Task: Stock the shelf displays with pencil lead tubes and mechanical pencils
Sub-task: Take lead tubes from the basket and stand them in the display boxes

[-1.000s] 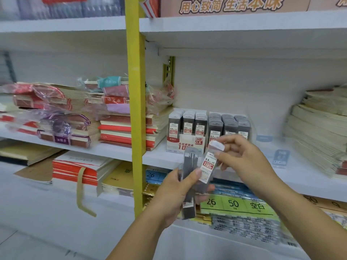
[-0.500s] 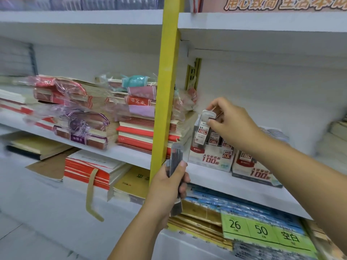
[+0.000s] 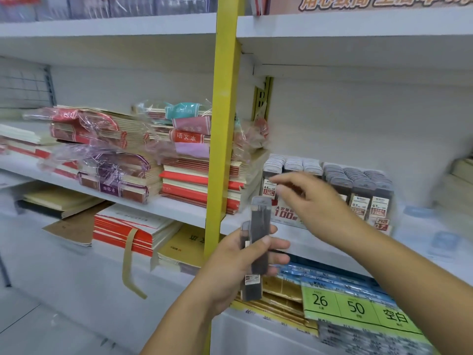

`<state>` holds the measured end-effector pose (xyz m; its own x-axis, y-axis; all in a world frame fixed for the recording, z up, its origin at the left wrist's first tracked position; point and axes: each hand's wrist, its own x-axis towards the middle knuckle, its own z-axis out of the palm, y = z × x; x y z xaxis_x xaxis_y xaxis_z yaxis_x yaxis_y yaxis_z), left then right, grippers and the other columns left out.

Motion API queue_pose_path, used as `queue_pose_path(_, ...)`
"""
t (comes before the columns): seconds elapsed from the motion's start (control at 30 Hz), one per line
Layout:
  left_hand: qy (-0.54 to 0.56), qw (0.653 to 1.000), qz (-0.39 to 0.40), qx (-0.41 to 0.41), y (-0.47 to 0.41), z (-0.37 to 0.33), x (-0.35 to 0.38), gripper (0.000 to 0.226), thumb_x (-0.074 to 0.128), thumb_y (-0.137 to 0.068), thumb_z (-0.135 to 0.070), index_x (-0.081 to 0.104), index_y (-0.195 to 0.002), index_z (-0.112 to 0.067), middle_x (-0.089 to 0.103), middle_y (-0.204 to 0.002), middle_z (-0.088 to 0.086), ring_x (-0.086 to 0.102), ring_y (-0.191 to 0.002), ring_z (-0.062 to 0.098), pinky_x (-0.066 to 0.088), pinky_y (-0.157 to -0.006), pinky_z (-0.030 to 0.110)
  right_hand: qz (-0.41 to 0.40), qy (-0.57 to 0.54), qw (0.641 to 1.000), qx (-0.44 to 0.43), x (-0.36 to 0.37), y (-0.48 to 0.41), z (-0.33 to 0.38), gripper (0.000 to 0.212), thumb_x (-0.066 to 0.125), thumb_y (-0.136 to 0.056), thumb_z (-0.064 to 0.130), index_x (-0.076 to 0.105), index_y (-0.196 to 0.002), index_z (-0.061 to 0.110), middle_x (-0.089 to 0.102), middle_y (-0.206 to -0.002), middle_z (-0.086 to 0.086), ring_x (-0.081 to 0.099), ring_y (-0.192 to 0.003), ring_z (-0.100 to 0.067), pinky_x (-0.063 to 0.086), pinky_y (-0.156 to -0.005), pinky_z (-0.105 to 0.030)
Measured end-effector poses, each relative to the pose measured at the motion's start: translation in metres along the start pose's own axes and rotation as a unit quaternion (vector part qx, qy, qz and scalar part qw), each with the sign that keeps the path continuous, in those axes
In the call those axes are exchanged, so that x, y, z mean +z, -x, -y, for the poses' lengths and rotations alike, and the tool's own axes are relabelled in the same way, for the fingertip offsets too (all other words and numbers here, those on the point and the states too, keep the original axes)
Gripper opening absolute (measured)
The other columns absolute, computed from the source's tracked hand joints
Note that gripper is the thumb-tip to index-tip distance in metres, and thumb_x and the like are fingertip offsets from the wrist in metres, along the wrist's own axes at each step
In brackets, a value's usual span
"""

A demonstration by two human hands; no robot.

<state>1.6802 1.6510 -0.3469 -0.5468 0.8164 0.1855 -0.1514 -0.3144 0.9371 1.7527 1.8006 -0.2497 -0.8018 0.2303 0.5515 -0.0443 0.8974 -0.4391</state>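
Note:
My left hand grips a small bunch of dark pencil lead tubes, held upright in front of the shelf edge. My right hand hovers above them with fingers loosely spread and nothing in it, blurred by motion. Behind it on the middle shelf stand two display boxes: the left display box with rows of grey-capped lead tubes, and the right display box packed with more lead tubes.
A yellow upright post divides the shelving just left of my hands. Wrapped notebook stacks fill the shelf to the left. Paper packs with green labels lie on the lower shelf. A white shelf overhangs above.
My right hand set its lead tube into the left display box and has drawn back empty toward the bunch in my left hand. The view has shifted slightly left.

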Motion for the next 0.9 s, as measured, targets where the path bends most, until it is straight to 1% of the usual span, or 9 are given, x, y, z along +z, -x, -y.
queue_pose_path(0.1, 0.007, 1.0, 0.026, -0.007, 0.003, 0.001, 0.007, 0.039, 0.068, -0.087, -0.03, 0.061, -0.122, -0.014, 0.077, -0.11, 0.012, 0.076, -0.097, 0.026, 0.06, -0.072, 0.028, 0.095, -0.149, 0.983, 0.052, 0.003, 0.029, 0.0, 0.029, 0.058, -0.095, 0.027, 0.058, -0.121, 0.04, 0.067, -0.095, 0.019, 0.061, -0.088, 0.006, 0.043, -0.072, -0.007)
queue_pose_path(0.17, -0.017, 0.999, 0.027, -0.015, 0.004, 0.002, 0.012, 0.042, 0.067, -0.085, -0.035, 0.061, -0.122, -0.017, 0.077, -0.109, 0.01, 0.076, -0.096, 0.024, 0.059, -0.072, 0.027, 0.074, -0.179, 0.98, 0.052, -0.001, 0.039, -0.004, 0.026, 0.061, -0.093, 0.021, 0.063, -0.115, 0.035, 0.072, -0.093, 0.013, 0.064, -0.083, 0.003, 0.046, -0.074, -0.011)
queue_pose_path(0.27, -0.061, 0.997, 0.024, -0.027, 0.006, 0.004, 0.015, 0.046, 0.064, -0.084, -0.047, 0.062, -0.122, -0.02, 0.077, -0.11, 0.005, 0.075, -0.088, 0.017, 0.056, -0.067, 0.024, 0.048, -0.257, 0.962, 0.075, -0.01, 0.049, -0.011, 0.022, 0.061, -0.093, 0.011, 0.064, -0.106, 0.028, 0.072, -0.082, 0.007, 0.063, -0.066, -0.007, 0.047, -0.06, -0.019)
queue_pose_path(0.33, -0.071, 0.996, 0.035, -0.037, 0.006, 0.005, 0.017, 0.046, 0.061, -0.086, -0.051, 0.064, -0.122, -0.021, 0.077, -0.112, 0.004, 0.072, -0.086, 0.013, 0.053, -0.065, 0.024, 0.051, -0.301, 0.948, 0.088, -0.016, 0.056, -0.017, 0.019, 0.058, -0.094, 0.008, 0.062, -0.108, 0.021, 0.071, -0.082, 0.0, 0.063, -0.066, -0.016, 0.049, -0.058, -0.025)
queue_pose_path(0.5, -0.101, 0.994, 0.007, -0.049, 0.007, 0.01, 0.022, 0.037, 0.082, -0.073, -0.052, 0.073, -0.108, -0.042, 0.075, -0.109, -0.003, 0.067, -0.085, 0.009, 0.05, -0.07, 0.027, 0.041, -0.288, 0.951, 0.104, -0.016, 0.067, -0.023, 0.029, 0.067, -0.08, 0.04, 0.061, -0.104, 0.026, 0.073, -0.092, -0.001, 0.07, -0.077, -0.016, 0.054, -0.068, -0.022)
queue_pose_path(0.63, -0.096, 0.994, -0.043, -0.036, 0.004, 0.012, 0.02, 0.034, 0.084, -0.079, -0.026, 0.074, -0.104, -0.047, 0.076, -0.098, -0.01, 0.072, -0.082, 0.011, 0.052, -0.066, 0.022, 0.044, -0.269, 0.954, 0.126, -0.018, 0.066, -0.027, 0.024, 0.057, -0.096, 0.023, 0.055, -0.116, 0.036, 0.073, -0.105, 0.012, 0.07, -0.091, -0.008, 0.052, -0.083, -0.03)
queue_pose_path(0.7, -0.097, 0.993, -0.063, -0.031, 0.003, 0.012, 0.018, 0.031, 0.083, -0.082, -0.022, 0.075, -0.102, -0.045, 0.077, -0.103, -0.005, 0.074, -0.09, 0.02, 0.053, -0.065, 0.024, 0.038, -0.287, 0.946, 0.144, -0.019, 0.065, -0.028, 0.026, 0.057, -0.096, 0.018, 0.054, -0.118, 0.03, 0.075, -0.102, 0.007, 0.07, -0.095, -0.011, 0.052, -0.086, -0.032)
queue_pose_path(0.8, -0.095, 0.992, -0.072, -0.031, 0.002, 0.012, 0.015, 0.03, 0.082, -0.083, -0.02, 0.074, -0.103, -0.04, 0.076, -0.106, 0.0, 0.072, -0.087, 0.024, 0.053, -0.066, 0.027, 0.028, -0.292, 0.942, 0.16, -0.018, 0.063, -0.027, 0.021, 0.063, -0.092, 0.014, 0.057, -0.112, 0.017, 0.077, -0.092, -0.002, 0.072, -0.09, -0.021, 0.057, -0.077, -0.031)
queue_pose_path(0.9, -0.094, 0.993, -0.065, -0.032, 0.001, 0.012, 0.014, 0.029, 0.074, -0.091, -0.02, 0.066, -0.116, -0.032, 0.077, -0.104, -0.001, 0.073, -0.086, 0.019, 0.054, -0.066, 0.026, 0.009, -0.239, 0.962, 0.131, -0.025, 0.057, -0.021, 0.018, 0.068, -0.088, 0.013, 0.062, -0.103, 0.02, 0.076, -0.087, 0.003, 0.072, -0.079, -0.019, 0.059, -0.066, -0.027)
